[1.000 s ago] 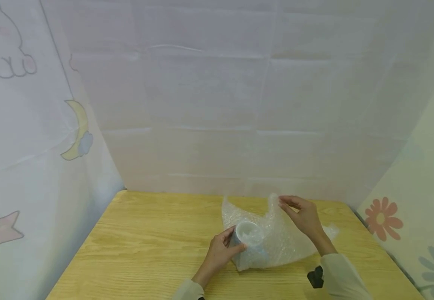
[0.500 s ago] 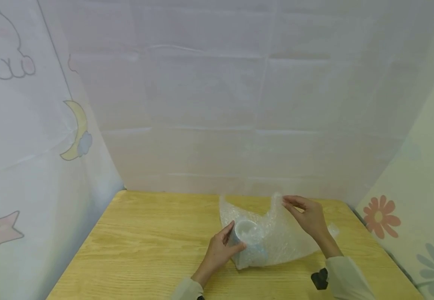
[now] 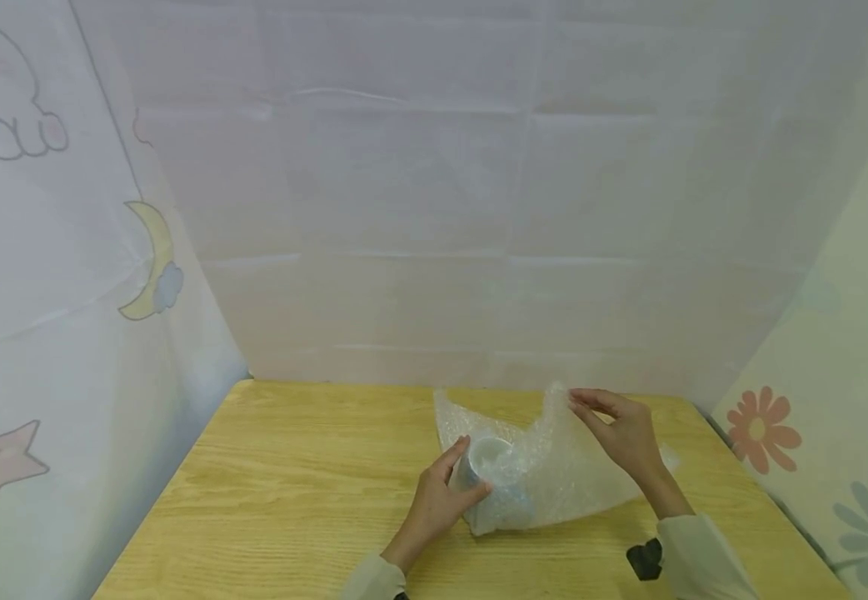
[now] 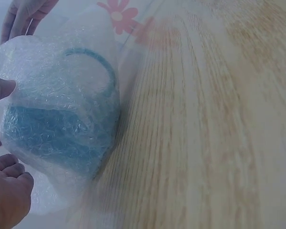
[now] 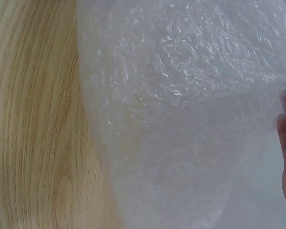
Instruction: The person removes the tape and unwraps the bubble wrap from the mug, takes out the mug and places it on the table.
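A blue mug (image 4: 50,136) with a white inside stands tilted in clear bubble wrap (image 3: 580,471), right of the table's middle. Its blue handle (image 4: 105,69) shows through the plastic in the left wrist view. My left hand (image 3: 436,502) holds the mug from the left, thumb at the near side of the rim and fingers along the far side. Up at the wrap's raised edge, my right hand (image 3: 626,435) pinches the sheet between thumb and fingertips. In the right wrist view, the stretched wrap (image 5: 181,109) covers most of the picture, with the fingers at the right border.
The wooden table (image 3: 314,483) extends left and in front of the wrapped mug. A pale sheet (image 3: 389,208) hangs behind it, and printed sheets with a moon (image 3: 151,258) and flowers (image 3: 758,427) flank both sides.
My right hand has drawn the wrap's edge slightly to the right. The left fingers have shifted up along the mug's far side, while the mug stays nearly in place.
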Available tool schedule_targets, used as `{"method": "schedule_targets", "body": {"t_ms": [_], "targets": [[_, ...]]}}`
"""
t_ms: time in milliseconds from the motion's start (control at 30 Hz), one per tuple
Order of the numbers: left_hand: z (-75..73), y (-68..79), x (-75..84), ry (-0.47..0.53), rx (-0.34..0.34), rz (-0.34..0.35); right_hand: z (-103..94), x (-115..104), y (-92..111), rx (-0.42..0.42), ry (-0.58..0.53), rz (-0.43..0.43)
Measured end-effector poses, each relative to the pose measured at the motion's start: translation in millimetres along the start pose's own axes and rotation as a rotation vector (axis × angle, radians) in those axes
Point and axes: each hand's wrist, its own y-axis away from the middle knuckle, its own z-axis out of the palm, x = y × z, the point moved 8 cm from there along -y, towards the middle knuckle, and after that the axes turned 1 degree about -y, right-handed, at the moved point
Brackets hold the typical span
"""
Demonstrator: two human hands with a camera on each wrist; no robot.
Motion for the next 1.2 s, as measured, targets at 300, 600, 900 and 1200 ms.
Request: {"method": "schedule_targets", "body": {"t_ms": [300, 600, 900, 1200], "targets": [[0.8, 2.7, 9.9, -0.083, -0.013, 0.085, -4.9, 8.2, 6.2, -0.002, 0.027, 0.034], [0.1, 4.6, 18.6, -0.132, 0.010, 0.160, -9.9, -1.1, 6.0, 0.003, 0.022, 0.010], [0.8, 6.6, 26.0, -0.122, 0.045, 0.220, -21.6, -10.7, 8.2, 0.001, 0.045, -0.001], [1.6, 12.3, 38.0, -0.125, 0.069, 0.302, -32.7, -18.9, 12.5, -0.067, 0.000, -0.003]]}}
